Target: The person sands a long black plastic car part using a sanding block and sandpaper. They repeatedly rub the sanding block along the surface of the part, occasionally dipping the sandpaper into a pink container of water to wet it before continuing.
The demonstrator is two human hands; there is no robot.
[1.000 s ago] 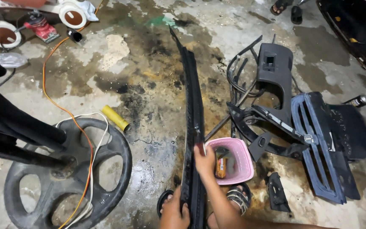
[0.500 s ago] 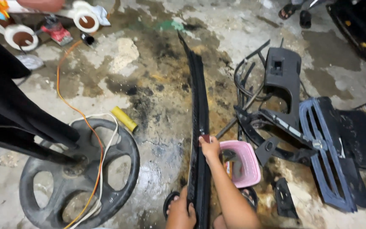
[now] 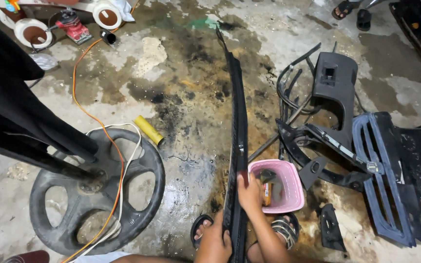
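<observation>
Your right hand (image 3: 249, 194) has slid up the long black trim strip (image 3: 239, 126) since a moment ago, clear of the pink basket (image 3: 288, 187). It clasps the strip's edge; your left hand (image 3: 214, 243) wraps the near end (cut off by the frame). The strip lies lengthwise on the stained concrete floor (image 3: 181, 97), between the steering wheel (image 3: 98, 195) and black panels (image 3: 337, 87). The basket's contents are unclear.

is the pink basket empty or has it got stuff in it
Not empty: the pink basket, beside the right hand, holds a few small items, one orange; what they are is unclear.
</observation>
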